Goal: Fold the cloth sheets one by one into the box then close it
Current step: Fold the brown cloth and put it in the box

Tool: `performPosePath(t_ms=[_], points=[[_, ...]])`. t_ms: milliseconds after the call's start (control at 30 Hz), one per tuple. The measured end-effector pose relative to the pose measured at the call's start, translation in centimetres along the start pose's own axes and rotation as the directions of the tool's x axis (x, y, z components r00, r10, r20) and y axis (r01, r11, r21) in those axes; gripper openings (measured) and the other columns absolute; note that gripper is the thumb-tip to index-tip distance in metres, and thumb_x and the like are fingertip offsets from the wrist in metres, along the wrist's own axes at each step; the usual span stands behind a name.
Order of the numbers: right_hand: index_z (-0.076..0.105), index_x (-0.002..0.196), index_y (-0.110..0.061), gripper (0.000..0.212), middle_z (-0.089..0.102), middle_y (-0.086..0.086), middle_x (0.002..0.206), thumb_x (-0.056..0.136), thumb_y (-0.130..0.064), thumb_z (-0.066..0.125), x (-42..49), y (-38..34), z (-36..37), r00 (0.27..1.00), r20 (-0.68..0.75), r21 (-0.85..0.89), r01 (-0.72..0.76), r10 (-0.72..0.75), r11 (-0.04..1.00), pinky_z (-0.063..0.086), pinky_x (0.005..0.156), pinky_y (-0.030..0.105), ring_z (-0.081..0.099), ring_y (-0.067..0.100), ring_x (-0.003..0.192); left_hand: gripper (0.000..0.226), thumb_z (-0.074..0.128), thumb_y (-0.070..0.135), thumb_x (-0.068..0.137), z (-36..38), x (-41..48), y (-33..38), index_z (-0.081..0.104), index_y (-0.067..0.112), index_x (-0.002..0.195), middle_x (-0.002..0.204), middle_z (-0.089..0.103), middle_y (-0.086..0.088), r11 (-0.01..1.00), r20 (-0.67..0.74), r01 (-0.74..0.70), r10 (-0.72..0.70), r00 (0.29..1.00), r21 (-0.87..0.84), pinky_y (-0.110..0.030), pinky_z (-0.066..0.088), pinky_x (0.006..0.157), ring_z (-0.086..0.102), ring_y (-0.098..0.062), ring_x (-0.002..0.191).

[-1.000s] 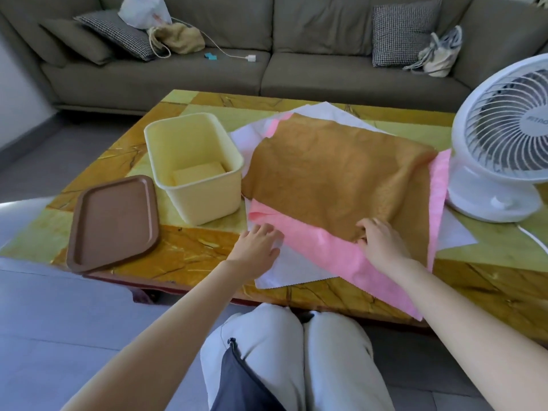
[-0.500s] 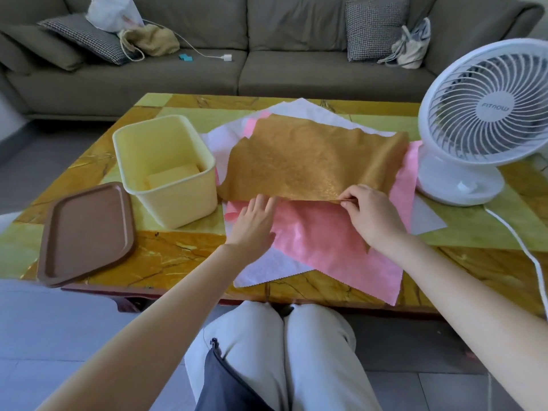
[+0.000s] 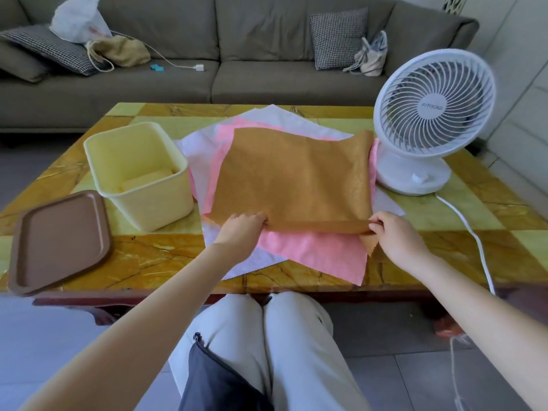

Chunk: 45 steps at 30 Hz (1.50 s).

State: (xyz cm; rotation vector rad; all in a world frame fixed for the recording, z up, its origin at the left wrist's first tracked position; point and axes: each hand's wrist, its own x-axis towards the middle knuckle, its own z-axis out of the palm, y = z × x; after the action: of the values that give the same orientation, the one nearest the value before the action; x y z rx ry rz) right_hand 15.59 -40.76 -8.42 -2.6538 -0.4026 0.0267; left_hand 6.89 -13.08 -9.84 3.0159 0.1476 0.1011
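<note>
A tan cloth sheet (image 3: pixel 293 176) lies on top of a pink sheet (image 3: pixel 311 250), which lies on a white sheet (image 3: pixel 252 262). My left hand (image 3: pixel 240 229) pinches the tan sheet's near left corner. My right hand (image 3: pixel 394 235) pinches its near right corner, and the near edge is lifted and stretched between them. The pale yellow box (image 3: pixel 139 173) stands open to the left with a folded yellow cloth (image 3: pixel 145 179) inside. Its brown lid (image 3: pixel 59 238) lies flat at the table's front left.
A white desk fan (image 3: pixel 427 123) stands at the right of the sheets, its cable (image 3: pixel 474 241) trailing off the table's front edge. The yellow and amber table (image 3: pixel 148 259) sits before a grey sofa (image 3: pixel 237 54) with cushions and bags. My knees are under the front edge.
Both hands have taken the tan sheet's near edge and spread apart to its corners, lifting and pulling it taut. The camera view has shifted to the right.
</note>
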Motion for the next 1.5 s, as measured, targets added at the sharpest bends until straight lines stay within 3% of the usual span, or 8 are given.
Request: performPosePath(t_ms=[333, 700, 900, 1100, 1200, 1300, 1400, 1500], points=[[0.047, 0.118, -0.008, 0.023, 0.063, 0.013, 0.108, 0.101, -0.007, 0.032, -6.9, 2.2, 2.4, 0.986, 0.164, -0.12, 0.042, -0.022, 0.992, 0.022, 0.045, 0.017, 0.034, -0.002, 0.056, 0.023, 0.033, 0.018, 0.101, -0.3, -5.2, 1.2, 0.055, 0.013, 0.107, 0.085, 0.052, -0.003, 0.998, 0.348, -0.062, 0.05, 0.936, 0.023, -0.031, 0.037, 0.069, 0.051, -0.025, 0.08], [0.061, 0.104, -0.013, 0.022, 0.064, 0.005, 0.11, 0.09, -0.005, 0.047, -5.6, 2.8, -1.1, 0.998, -0.061, -0.292, -0.027, 0.009, 0.956, 0.042, 0.067, 0.029, 0.06, 0.028, 0.096, 0.023, 0.046, 0.033, 0.097, -0.5, -7.3, 2.0, 0.048, 0.014, 0.085, 0.087, 0.054, -0.006, 0.997, 0.478, -0.058, 0.074, 0.875, -0.049, -0.031, 0.036, 0.068, 0.049, -0.023, 0.081], [0.066, 0.075, -0.005, 0.022, 0.063, 0.011, 0.078, 0.07, 0.015, 0.059, -5.7, 0.2, -4.6, 0.81, -0.338, -0.436, 0.316, -0.479, 0.843, 0.043, 0.067, 0.036, 0.054, 0.032, 0.081, 0.025, 0.045, 0.035, 0.097, 0.1, -7.4, 2.3, 0.055, 0.012, 0.096, 0.102, 0.062, -0.01, 0.998, 0.425, -0.054, 0.038, 0.904, 0.025, -0.034, 0.043, 0.073, 0.059, -0.028, 0.096], [0.061, 0.068, -0.014, 0.037, 0.057, -0.002, 0.072, 0.058, 0.022, 0.059, -9.6, 4.7, -1.3, 0.923, -0.066, -0.459, 0.31, -0.38, 0.833, 0.032, 0.061, 0.027, 0.048, 0.022, 0.078, 0.034, 0.046, 0.049, 0.093, 0.3, -8.4, 1.8, 0.061, 0.021, 0.105, 0.104, 0.063, 0.001, 0.998, 0.475, -0.012, 0.038, 0.879, -0.058, -0.033, 0.046, 0.083, 0.059, -0.022, 0.099], [0.064, 0.097, -0.014, 0.041, 0.06, -0.001, 0.097, 0.076, 0.018, 0.048, -10.4, 6.1, 0.5, 0.963, 0.04, -0.436, 0.257, -0.267, 0.862, 0.033, 0.067, 0.025, 0.053, 0.023, 0.097, 0.039, 0.041, 0.057, 0.092, -0.1, -8.5, 1.2, 0.062, 0.025, 0.087, 0.086, 0.062, 0.002, 0.9, 0.456, 0.202, -0.004, 0.89, -0.387, -0.032, 0.044, 0.077, 0.058, -0.021, 0.084], [0.05, 0.127, -0.016, 0.047, 0.05, 0.0, 0.124, 0.086, 0.007, 0.046, -10.3, 5.2, 1.6, 0.971, 0.078, -0.47, 0.234, -0.224, 0.851, 0.041, 0.09, 0.027, 0.047, 0.02, 0.114, 0.032, 0.048, 0.042, 0.094, 0.0, -7.1, -1.0, 0.06, 0.016, 0.11, 0.109, 0.06, -0.01, 0.814, 0.25, 0.342, -0.248, 0.936, -0.47, -0.034, 0.046, 0.079, 0.058, -0.025, 0.093], [0.042, 0.134, -0.016, 0.05, 0.044, 0.0, 0.132, 0.087, 0.001, 0.049, -10.0, 3.1, 2.6, 0.961, 0.15, -0.456, 0.276, -0.233, 0.846, 0.037, 0.102, 0.029, 0.043, 0.019, 0.121, 0.058, 0.056, 0.038, 0.089, 0.4, -6.1, -3.4, 0.04, 0.01, 0.137, 0.135, 0.042, -0.018, 0.745, 0.256, 0.557, -0.494, 0.831, -0.368, -0.043, 0.038, 0.101, 0.041, -0.034, 0.124], [0.045, 0.129, -0.016, 0.048, 0.046, 0.0, 0.128, 0.085, 0.002, 0.052, -10.1, 0.5, 4.1, 0.927, 0.207, -0.406, 0.371, -0.312, 0.835, 0.039, 0.099, 0.029, 0.046, 0.019, 0.117, 0.065, 0.063, 0.031, 0.087, 0.7, -5.3, -4.0, 0.034, 0.002, 0.138, 0.135, 0.043, -0.021, 0.685, 0.263, 0.608, -0.549, 0.793, -0.403, -0.04, 0.039, 0.097, 0.042, -0.037, 0.124]])
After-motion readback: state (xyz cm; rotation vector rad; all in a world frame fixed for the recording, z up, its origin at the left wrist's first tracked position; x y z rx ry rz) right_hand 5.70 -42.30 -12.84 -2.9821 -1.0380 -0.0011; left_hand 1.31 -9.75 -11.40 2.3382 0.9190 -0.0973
